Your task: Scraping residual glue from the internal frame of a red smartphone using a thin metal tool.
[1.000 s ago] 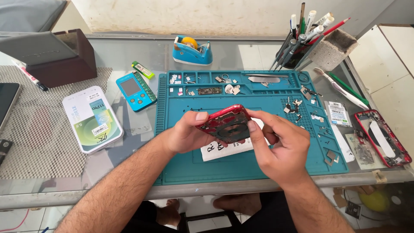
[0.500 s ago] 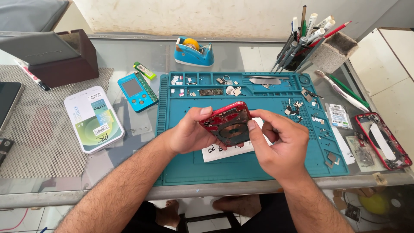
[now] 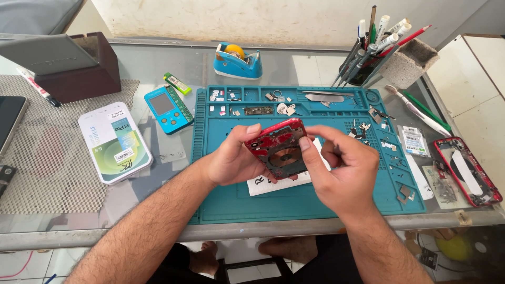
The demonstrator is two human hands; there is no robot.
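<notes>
Nearest, the left hand [image 3: 231, 163] and right hand [image 3: 342, 171] together hold one red phone rear housing [image 3: 279, 147], stripped, with a round coil showing inside. It is lifted and tilted over the middle of the teal silicone repair mat [image 3: 252, 202]. The left fingers are wrapped behind its left edge with the thumb on its top corner; the right thumb presses its right edge, and the other right fingers curl behind it, so I cannot tell how they sit.

The likeliest mishap, as I judge it, is a slip: the housing is held only by its edges, and a drop would scatter the small loose screws and brackets [image 3: 368, 129] lying on the mat to the right. Thumb pressure could also bend the thin frame.

Under the hands lies one white paper slip [image 3: 268, 185]. To the left sits one white phone box [image 3: 113, 142], and at the far right edge one red phone frame [image 3: 468, 171]. Farther off is one small blue handheld device [image 3: 167, 109] and one green lighter-shaped item [image 3: 177, 83]. Farthest stand one blue tape dispenser [image 3: 238, 60], one grey tool holder [image 3: 407, 60] with too many pens to count, and one dark brown box [image 3: 73, 66].
</notes>
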